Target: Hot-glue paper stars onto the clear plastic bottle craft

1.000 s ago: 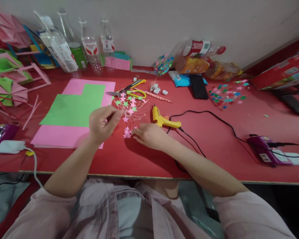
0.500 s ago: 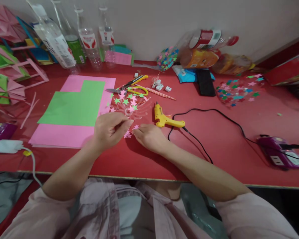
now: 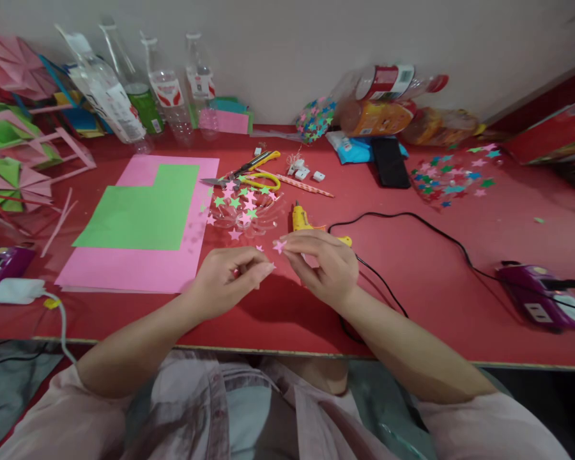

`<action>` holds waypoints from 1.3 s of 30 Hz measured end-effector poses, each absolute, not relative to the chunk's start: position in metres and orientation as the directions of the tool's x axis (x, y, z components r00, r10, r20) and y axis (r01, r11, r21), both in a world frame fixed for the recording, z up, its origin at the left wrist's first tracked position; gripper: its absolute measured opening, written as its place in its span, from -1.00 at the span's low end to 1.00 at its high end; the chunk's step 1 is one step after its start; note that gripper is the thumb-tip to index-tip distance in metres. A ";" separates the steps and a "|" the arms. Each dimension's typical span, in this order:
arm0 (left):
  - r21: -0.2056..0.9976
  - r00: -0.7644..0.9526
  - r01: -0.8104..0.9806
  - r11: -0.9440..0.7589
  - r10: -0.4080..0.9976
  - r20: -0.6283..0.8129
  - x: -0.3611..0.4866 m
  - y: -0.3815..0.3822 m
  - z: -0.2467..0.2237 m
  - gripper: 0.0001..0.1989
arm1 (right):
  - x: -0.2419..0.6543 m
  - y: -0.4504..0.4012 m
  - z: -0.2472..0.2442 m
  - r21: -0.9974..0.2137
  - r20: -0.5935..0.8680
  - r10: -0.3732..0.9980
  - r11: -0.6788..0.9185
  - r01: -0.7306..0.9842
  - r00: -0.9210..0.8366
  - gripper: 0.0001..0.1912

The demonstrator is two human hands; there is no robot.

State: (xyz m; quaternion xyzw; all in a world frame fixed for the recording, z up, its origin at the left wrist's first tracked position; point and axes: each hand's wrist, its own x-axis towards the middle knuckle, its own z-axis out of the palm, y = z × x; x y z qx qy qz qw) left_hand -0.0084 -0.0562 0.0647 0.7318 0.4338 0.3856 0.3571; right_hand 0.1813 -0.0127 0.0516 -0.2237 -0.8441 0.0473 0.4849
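Observation:
Between the thumb and fingers of my right hand [image 3: 323,265] is a small pink paper star [image 3: 279,246], held just above the table. My left hand [image 3: 230,281] is closed in a pinch facing it, with pink star points peeking out at its fingertips; how many stars it holds is hidden. Beyond both hands lies a clear plastic piece with splayed curved strips [image 3: 266,223], pink and green stars on it. A yellow glue gun [image 3: 303,217] rests behind my right hand, which partly covers it.
Green paper [image 3: 144,211] lies over pink sheets [image 3: 124,271] at left. Scissors [image 3: 263,180], a utility knife [image 3: 259,163] and a black phone [image 3: 390,163] lie further back. Plastic bottles [image 3: 170,96] line the wall. The glue gun's cord [image 3: 421,220] runs right to a purple power strip [image 3: 531,294].
My right hand has lifted and moved right, taking a pink star up from the table. My left hand has shifted slightly right and down. The view has tilted up a little.

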 end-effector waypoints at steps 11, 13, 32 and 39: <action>0.988 0.345 -0.120 0.101 0.937 -0.054 0.003 -0.058 0.056 -0.87 | 0.190 -0.015 0.048 0.098 0.785 0.103 0.953 0.286 -0.611 -0.85; 0.990 0.320 -0.112 0.087 0.946 -0.046 0.003 -0.057 0.056 -0.87 | 0.189 -0.014 0.051 0.103 0.774 0.109 0.950 0.295 -0.623 -0.85; 0.952 -0.141 0.129 -0.278 0.945 0.296 -0.037 -0.032 0.065 -0.81 | 0.217 0.026 0.042 0.101 -0.043 0.892 0.453 0.886 -0.451 -0.73; 0.951 -0.172 0.152 -0.269 0.940 0.294 -0.035 -0.028 0.065 -0.81 | 0.227 0.033 0.056 -0.296 0.298 0.802 0.594 0.748 -0.518 -0.78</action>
